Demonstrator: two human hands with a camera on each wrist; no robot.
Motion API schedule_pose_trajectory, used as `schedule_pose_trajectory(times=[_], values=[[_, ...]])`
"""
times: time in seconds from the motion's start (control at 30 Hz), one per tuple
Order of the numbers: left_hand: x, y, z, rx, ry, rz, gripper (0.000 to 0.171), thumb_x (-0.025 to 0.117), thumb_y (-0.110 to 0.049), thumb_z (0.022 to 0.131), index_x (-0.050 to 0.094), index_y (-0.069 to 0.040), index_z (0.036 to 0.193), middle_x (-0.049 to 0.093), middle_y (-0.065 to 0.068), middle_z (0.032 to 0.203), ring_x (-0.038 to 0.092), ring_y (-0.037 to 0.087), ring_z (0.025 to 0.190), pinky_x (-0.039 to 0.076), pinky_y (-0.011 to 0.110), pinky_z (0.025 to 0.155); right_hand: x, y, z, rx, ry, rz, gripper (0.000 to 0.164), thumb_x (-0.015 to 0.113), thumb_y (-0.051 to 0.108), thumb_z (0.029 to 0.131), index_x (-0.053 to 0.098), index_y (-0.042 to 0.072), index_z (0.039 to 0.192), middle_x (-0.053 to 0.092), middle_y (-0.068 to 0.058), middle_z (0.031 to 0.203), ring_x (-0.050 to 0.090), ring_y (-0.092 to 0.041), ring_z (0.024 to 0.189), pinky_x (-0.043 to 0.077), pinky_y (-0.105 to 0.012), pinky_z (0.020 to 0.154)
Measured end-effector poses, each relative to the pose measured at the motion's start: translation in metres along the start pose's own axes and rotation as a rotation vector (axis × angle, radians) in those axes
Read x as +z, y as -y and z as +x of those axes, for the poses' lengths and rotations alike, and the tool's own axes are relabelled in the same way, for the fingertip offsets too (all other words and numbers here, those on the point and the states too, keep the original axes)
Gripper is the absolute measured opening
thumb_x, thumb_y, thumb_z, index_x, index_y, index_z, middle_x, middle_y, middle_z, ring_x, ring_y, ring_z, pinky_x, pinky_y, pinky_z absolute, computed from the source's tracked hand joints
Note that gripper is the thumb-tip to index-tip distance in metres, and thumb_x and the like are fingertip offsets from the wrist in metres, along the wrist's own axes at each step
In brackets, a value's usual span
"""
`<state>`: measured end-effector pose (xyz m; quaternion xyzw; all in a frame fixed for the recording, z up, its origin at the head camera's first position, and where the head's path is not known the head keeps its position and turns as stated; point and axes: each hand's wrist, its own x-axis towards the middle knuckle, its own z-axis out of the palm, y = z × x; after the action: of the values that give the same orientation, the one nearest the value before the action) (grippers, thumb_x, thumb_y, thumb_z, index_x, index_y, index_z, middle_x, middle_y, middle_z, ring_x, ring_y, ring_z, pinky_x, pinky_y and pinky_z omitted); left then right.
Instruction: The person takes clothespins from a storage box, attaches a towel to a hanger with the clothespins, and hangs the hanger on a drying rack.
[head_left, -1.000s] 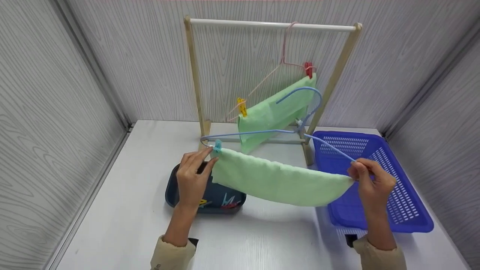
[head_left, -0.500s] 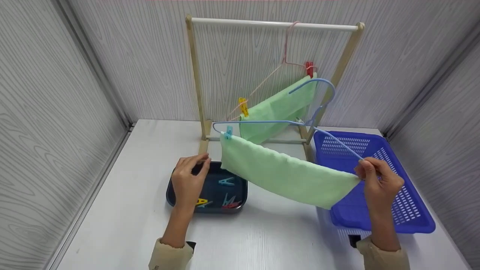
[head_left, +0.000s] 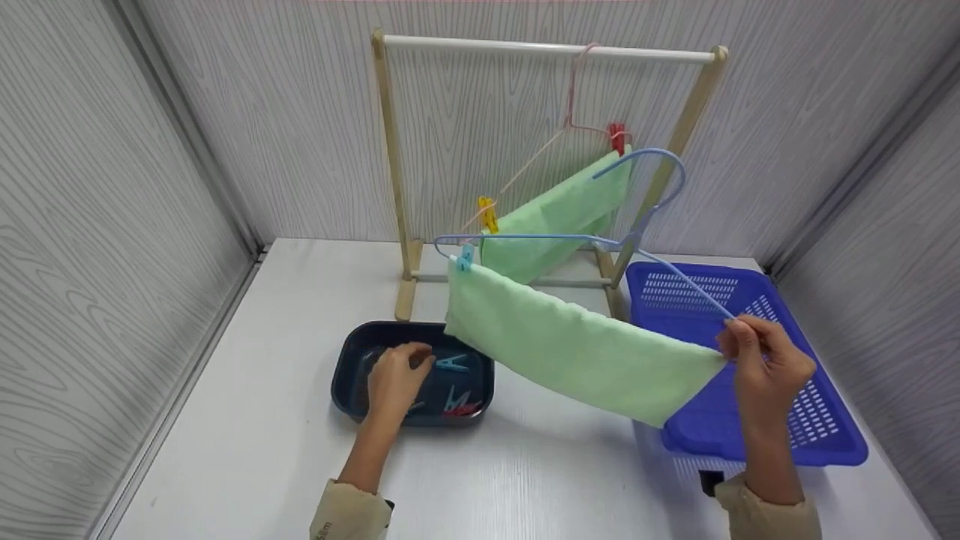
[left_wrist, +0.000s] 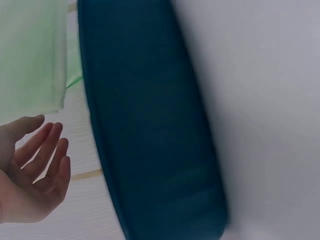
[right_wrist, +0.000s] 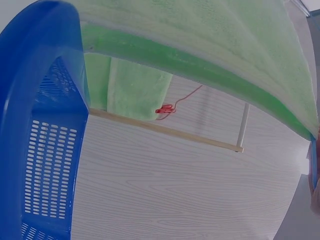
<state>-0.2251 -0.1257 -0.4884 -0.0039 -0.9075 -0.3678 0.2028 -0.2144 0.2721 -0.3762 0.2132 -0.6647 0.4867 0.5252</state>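
My right hand (head_left: 769,367) pinches the right corner of a light green cloth (head_left: 577,337) together with the lower right end of a blue hanger (head_left: 686,281). A light blue clothespin (head_left: 466,258) fastens the cloth's left corner to that hanger, which hangs tilted in the air. Over the dark blue tray (head_left: 412,421) is my left hand (head_left: 397,375), its fingers loosely bent and holding nothing, as the left wrist view shows of the same hand (left_wrist: 37,170). Inside the tray lie a light blue clothespin (head_left: 452,364) and a red clothespin (head_left: 463,409), among others.
Behind stands a drying rack with a white bar (head_left: 540,49). A pink hanger (head_left: 571,97) on it carries another green cloth (head_left: 559,214), held by a yellow clothespin (head_left: 488,214) and a red clothespin (head_left: 617,139). A blue basket (head_left: 832,420) stands at the right.
My left hand has let go of the cloth's clipped left corner and moved down over the tray. The hanger and cloth have shifted right, their left end rising. My right hand keeps its grip.
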Motion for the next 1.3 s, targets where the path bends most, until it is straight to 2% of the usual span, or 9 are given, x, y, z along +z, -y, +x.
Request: schedule_pose_trajectory(times=[0.3, 0.4, 0.5, 0.63, 0.77, 1.03, 1.17, 1.3], values=[[0.013, 0.017, -0.007, -0.041, 0.381, 0.134, 0.020, 0.074, -0.015, 0.077, 0.069, -0.003, 0.092, 0.064, 0.006, 0.080, 0.060, 0.023, 0.075, 0.047, 0.042, 0.064, -0.001, -0.003, 0.000, -0.006, -0.021, 0.001, 0.016, 0.063, -0.005, 0.082, 0.059, -0.018, 0.073, 0.057, -0.015, 0.060, 0.053, -0.006, 0.056, 0.043, -0.012, 0.056], [0.017, 0.020, -0.008, -0.047, 0.467, 0.146, 0.023, 0.074, -0.016, 0.077, 0.068, -0.002, 0.095, 0.063, 0.007, 0.081, 0.059, 0.025, 0.076, 0.047, 0.044, 0.066, -0.002, -0.002, 0.000, -0.009, -0.030, 0.008, 0.017, 0.064, -0.005, 0.082, 0.059, -0.018, 0.073, 0.056, -0.015, 0.059, 0.053, -0.006, 0.056, 0.043, -0.012, 0.055], [0.021, 0.022, -0.009, -0.061, 0.525, 0.159, 0.027, 0.073, -0.016, 0.078, 0.067, -0.001, 0.099, 0.064, 0.009, 0.086, 0.060, 0.028, 0.081, 0.047, 0.047, 0.069, 0.000, 0.002, 0.002, -0.014, -0.037, 0.024, 0.017, 0.064, -0.006, 0.082, 0.059, -0.018, 0.072, 0.055, -0.015, 0.057, 0.052, -0.007, 0.054, 0.041, -0.012, 0.054], [0.024, 0.023, -0.008, -0.101, 0.578, 0.170, 0.026, 0.073, -0.016, 0.079, 0.066, -0.003, 0.101, 0.064, 0.010, 0.091, 0.059, 0.032, 0.088, 0.044, 0.054, 0.077, 0.002, 0.008, 0.005, -0.017, -0.038, 0.031, 0.016, 0.063, -0.007, 0.082, 0.059, -0.018, 0.072, 0.054, -0.015, 0.057, 0.051, -0.007, 0.054, 0.041, -0.012, 0.053], [0.025, 0.022, -0.005, -0.105, 0.606, 0.175, 0.023, 0.073, -0.016, 0.079, 0.068, -0.004, 0.098, 0.064, 0.010, 0.090, 0.058, 0.034, 0.090, 0.040, 0.060, 0.080, 0.002, 0.012, 0.005, -0.011, -0.035, 0.025, 0.016, 0.063, -0.006, 0.083, 0.059, -0.019, 0.073, 0.054, -0.015, 0.058, 0.051, -0.008, 0.054, 0.042, -0.012, 0.054], [0.025, 0.019, -0.005, -0.032, 0.644, 0.161, 0.015, 0.071, -0.011, 0.080, 0.070, -0.002, 0.091, 0.066, 0.009, 0.087, 0.060, 0.029, 0.083, 0.047, 0.045, 0.075, 0.002, 0.011, 0.005, -0.010, -0.040, 0.027, 0.015, 0.062, -0.009, 0.082, 0.059, -0.019, 0.072, 0.055, -0.015, 0.057, 0.051, -0.007, 0.054, 0.041, -0.012, 0.054], [0.025, 0.018, -0.004, -0.012, 0.643, 0.147, 0.014, 0.070, -0.007, 0.079, 0.070, -0.001, 0.092, 0.065, 0.009, 0.087, 0.060, 0.028, 0.082, 0.047, 0.044, 0.074, 0.001, 0.011, 0.004, -0.002, -0.036, 0.008, 0.014, 0.062, -0.009, 0.082, 0.059, -0.019, 0.073, 0.055, -0.015, 0.058, 0.051, -0.007, 0.054, 0.041, -0.011, 0.054], [0.029, 0.018, -0.003, -0.009, 0.637, 0.136, 0.022, 0.069, -0.008, 0.080, 0.067, 0.000, 0.100, 0.064, 0.011, 0.090, 0.058, 0.030, 0.084, 0.046, 0.046, 0.076, 0.000, 0.011, 0.002, 0.008, -0.025, -0.006, 0.012, 0.061, -0.010, 0.082, 0.059, -0.018, 0.073, 0.055, -0.015, 0.058, 0.050, -0.007, 0.054, 0.041, -0.012, 0.054]])
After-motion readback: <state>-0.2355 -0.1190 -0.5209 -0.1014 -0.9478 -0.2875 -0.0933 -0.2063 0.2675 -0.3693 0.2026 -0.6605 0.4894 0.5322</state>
